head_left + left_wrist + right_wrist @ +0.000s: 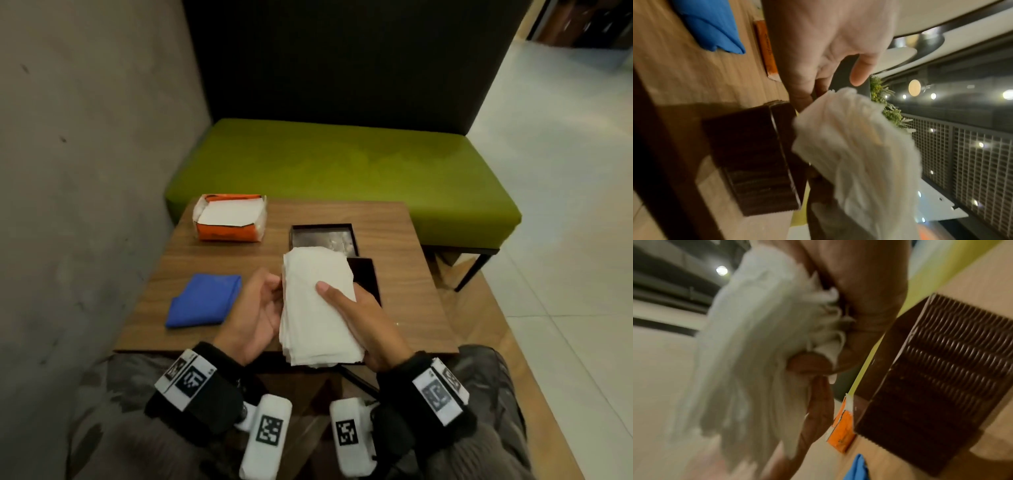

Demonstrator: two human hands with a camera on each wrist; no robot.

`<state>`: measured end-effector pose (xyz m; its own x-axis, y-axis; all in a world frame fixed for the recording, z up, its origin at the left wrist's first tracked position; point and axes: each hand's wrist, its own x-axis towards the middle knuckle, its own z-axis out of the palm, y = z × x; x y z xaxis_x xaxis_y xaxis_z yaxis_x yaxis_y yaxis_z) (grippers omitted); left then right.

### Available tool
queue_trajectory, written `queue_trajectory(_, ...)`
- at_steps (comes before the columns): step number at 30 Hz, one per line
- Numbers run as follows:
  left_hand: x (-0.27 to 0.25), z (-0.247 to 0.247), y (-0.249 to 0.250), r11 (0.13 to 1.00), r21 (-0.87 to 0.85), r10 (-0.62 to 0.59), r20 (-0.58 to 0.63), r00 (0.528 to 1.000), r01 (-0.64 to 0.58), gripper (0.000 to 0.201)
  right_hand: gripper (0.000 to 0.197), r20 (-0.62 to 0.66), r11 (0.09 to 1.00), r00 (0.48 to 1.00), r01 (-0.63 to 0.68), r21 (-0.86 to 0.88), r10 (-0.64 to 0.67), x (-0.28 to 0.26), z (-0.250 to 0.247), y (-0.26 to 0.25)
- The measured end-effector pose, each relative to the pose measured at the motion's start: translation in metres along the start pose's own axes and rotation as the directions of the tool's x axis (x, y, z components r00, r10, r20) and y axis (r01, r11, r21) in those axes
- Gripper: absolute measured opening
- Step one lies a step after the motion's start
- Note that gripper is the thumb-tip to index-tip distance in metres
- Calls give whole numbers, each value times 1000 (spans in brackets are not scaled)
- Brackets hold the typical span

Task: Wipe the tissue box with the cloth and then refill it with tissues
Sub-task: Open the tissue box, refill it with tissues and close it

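Observation:
Both hands hold a thick white tissue stack [317, 308] just above the near half of the wooden table [404, 246]. My right hand [342, 298] grips its right side, thumb on top. At the stack's left edge my left hand [274, 291] curls its fingers against it. The dark tissue box [322, 236] stands open right behind the stack, and its dark lid [364, 277] lies beside my right hand. The folded blue cloth [205, 299] lies at the left. In the wrist views the tissue stack [855, 146] [756, 353] fans out beside the ribbed box [931, 378].
An opened orange tissue pack [229, 219] with white tissues showing sits at the table's far left corner. A green bench [342, 161] runs behind the table, a grey wall [85, 171] stands on the left, and pale tiled floor [565, 205] lies to the right.

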<state>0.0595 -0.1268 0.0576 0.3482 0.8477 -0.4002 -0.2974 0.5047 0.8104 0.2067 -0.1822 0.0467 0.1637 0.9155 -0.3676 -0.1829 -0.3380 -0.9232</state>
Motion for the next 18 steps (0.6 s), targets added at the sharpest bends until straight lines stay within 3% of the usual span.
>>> queue_trajectory(3,-9,2,-15,999,37,1,11,1000,-1,43,39,-75,995,994,79,-68,-84,-8,1,6)
queue_trajectory(6,-20,6,-18,997,-24,-68,128,989,72,52,53,-34,993,993,113,-39,-114,-14,5,9)
queue_trajectory(9,-27,8,-17,996,26,-94,152,984,91,50,47,-32,983,986,158,-97,-161,-20,12,10)
queue_trajectory(14,-28,2,-16,944,319,94,-12,995,-86,43,38,-115,966,971,187,-179,-209,-26,11,7)
queue_trajectory(18,-33,5,-23,924,356,158,-20,987,-141,34,56,-109,992,987,114,-49,-119,-28,19,10)
